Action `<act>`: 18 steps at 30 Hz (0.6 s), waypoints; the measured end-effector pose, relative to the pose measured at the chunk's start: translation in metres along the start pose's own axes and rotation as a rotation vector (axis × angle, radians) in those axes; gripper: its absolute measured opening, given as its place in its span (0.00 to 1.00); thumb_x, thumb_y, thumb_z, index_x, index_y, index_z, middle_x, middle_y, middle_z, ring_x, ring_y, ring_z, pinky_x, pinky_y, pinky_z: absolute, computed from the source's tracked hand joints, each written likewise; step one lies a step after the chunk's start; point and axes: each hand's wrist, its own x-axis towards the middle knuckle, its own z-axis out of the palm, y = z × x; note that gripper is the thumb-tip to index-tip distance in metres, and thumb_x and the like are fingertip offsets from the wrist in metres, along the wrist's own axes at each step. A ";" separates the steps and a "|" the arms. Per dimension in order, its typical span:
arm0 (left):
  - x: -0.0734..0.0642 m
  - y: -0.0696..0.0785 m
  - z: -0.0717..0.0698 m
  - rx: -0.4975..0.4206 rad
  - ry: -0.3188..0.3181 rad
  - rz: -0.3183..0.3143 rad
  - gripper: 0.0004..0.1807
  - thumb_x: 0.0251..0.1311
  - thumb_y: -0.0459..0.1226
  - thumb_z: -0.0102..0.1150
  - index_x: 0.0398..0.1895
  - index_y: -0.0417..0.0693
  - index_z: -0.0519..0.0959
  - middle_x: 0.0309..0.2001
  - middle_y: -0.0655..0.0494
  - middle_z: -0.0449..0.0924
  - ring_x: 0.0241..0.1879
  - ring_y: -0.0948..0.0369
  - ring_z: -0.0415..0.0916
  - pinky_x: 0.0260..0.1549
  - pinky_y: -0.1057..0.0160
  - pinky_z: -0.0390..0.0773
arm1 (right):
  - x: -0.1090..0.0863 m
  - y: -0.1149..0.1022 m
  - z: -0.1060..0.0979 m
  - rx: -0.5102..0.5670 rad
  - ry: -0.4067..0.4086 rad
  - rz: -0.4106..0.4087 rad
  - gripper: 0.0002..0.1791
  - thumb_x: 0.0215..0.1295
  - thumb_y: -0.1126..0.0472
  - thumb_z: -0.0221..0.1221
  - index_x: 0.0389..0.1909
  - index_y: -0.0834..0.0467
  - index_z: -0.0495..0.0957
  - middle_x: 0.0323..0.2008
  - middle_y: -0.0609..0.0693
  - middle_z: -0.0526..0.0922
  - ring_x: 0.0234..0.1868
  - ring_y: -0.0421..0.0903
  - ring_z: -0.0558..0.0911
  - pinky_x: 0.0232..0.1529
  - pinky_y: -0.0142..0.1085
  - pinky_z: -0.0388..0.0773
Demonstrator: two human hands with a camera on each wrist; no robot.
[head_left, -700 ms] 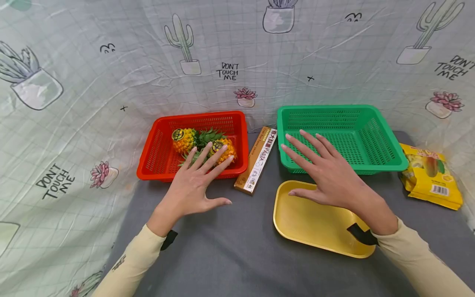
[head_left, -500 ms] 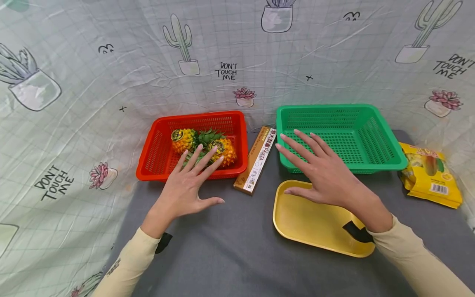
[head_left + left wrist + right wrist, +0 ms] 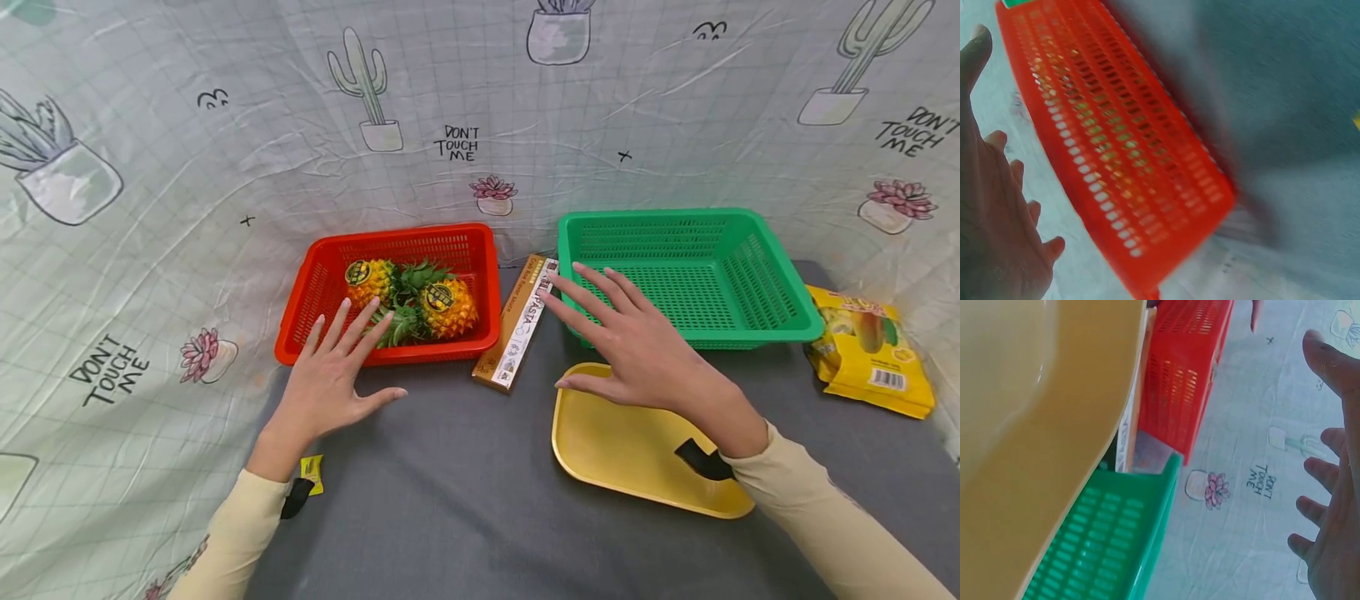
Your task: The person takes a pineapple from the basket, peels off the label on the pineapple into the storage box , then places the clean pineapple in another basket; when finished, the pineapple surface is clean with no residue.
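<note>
My left hand, fingers spread and holding nothing, hovers at the front left of the red basket. Inside that basket lie two pineapples, one at the left and a second pineapple at the right, with their leaves between them. My right hand is likewise spread, above the back of the yellow tray. Its fingertips overlap the pasta box and the near left corner of the green basket in the head view. In the left wrist view the hand stands beside the blurred red basket.
A yellow bag with a mango picture lies at the right, against the green basket. Near my left wrist a small yellow packet lies on the grey cloth. A printed curtain hangs behind the baskets.
My left hand has moved left and toward me, off the pineapples, and the small yellow packet has come into sight by the wrist. My right hand has shifted slightly left.
</note>
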 end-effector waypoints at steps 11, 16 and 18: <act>-0.009 -0.022 0.010 -0.050 -0.023 -0.125 0.58 0.58 0.72 0.63 0.87 0.62 0.53 0.84 0.51 0.50 0.81 0.41 0.47 0.73 0.32 0.49 | 0.025 -0.009 0.022 0.075 -0.032 -0.019 0.55 0.67 0.27 0.60 0.86 0.49 0.51 0.84 0.50 0.52 0.82 0.59 0.51 0.78 0.57 0.44; -0.011 -0.028 0.014 -0.073 -0.024 -0.164 0.55 0.60 0.70 0.62 0.86 0.62 0.55 0.81 0.47 0.56 0.77 0.39 0.54 0.69 0.30 0.55 | 0.042 -0.010 0.027 0.073 -0.041 -0.042 0.55 0.66 0.29 0.62 0.85 0.51 0.54 0.84 0.51 0.52 0.81 0.59 0.54 0.78 0.56 0.43; -0.012 -0.028 0.014 -0.081 -0.023 -0.170 0.54 0.62 0.69 0.62 0.86 0.61 0.56 0.80 0.46 0.57 0.75 0.40 0.57 0.67 0.31 0.58 | 0.048 -0.010 0.029 0.069 -0.046 -0.047 0.54 0.67 0.30 0.62 0.85 0.52 0.54 0.84 0.51 0.53 0.81 0.59 0.54 0.78 0.56 0.42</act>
